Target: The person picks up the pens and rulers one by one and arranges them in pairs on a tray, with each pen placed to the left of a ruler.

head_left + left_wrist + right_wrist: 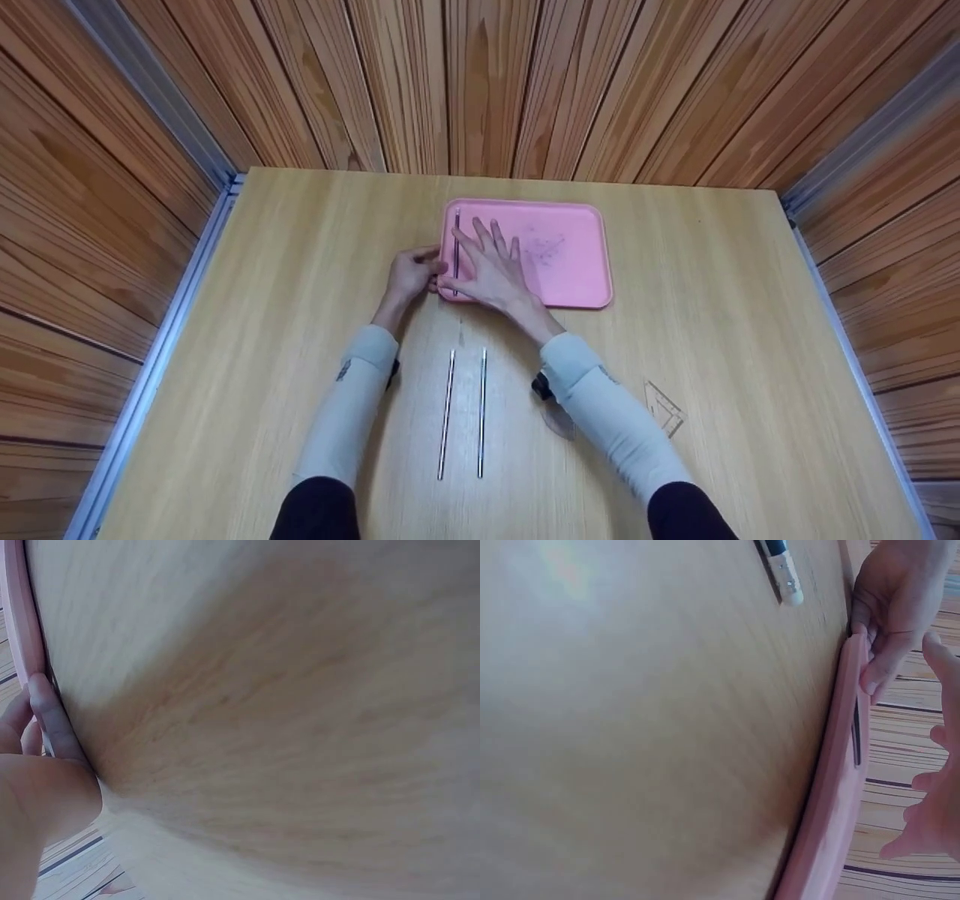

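A pink tray (570, 289) lies on the table. My left hand (410, 276) grips its left edge; in the right wrist view the thumb of that left hand (900, 604) lies on the rim (846, 690), with fingers lower down. Spread wide, the fingers of my right hand (491, 274) are over the tray's left half. It holds nothing, and in the right wrist view this right hand (937, 802) appears raised above the tray. Along the tray's left side lies a dark, thin pencil-like stick (457, 225), partly behind my right fingers. Dark marks show on the tray's floor.
Two pencils (448, 412) (481, 412) lie side by side on the table between my forearms. A clear set square (664, 409) lies right of my right sleeve. Under that sleeve, a clear rounded piece (559, 421) is partly hidden. Wood-plank walls (484, 90) surround the table.
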Motion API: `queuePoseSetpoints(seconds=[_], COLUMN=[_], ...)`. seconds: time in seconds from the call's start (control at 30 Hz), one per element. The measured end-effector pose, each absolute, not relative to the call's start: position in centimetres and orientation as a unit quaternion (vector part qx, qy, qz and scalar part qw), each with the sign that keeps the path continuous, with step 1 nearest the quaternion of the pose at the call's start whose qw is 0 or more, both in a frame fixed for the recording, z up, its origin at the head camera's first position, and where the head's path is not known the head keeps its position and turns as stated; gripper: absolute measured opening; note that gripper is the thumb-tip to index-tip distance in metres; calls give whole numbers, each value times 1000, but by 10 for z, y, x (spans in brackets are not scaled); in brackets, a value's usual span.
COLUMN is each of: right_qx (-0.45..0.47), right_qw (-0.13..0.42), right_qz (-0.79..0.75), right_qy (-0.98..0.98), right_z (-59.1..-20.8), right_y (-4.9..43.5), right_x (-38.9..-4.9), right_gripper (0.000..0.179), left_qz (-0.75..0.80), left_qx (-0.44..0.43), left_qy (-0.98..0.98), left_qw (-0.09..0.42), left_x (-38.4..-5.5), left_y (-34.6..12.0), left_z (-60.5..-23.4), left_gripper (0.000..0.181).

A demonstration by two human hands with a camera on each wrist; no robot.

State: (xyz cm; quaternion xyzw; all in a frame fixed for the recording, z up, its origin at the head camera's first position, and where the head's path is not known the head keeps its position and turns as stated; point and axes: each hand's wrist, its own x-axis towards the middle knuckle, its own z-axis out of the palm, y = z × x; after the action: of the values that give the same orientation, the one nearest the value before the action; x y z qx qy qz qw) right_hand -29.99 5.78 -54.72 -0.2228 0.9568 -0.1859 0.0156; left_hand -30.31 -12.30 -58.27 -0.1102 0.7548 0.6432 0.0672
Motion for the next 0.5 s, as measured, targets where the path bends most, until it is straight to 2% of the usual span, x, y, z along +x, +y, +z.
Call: queuePoseSetpoints(seconds=[0.5], right_qx=[-210], right_qw=[-30], right_qz=[-171], right_qy=[962], right_z=[-541], right_y=[119], right_x=[-260], right_gripper=[100], left_qz=[636], left_qx=[-139], left_qy=[752], left_qw=[99], left_x=[-300], left_y=[-120], left_z=[-576], left_gripper=[39])
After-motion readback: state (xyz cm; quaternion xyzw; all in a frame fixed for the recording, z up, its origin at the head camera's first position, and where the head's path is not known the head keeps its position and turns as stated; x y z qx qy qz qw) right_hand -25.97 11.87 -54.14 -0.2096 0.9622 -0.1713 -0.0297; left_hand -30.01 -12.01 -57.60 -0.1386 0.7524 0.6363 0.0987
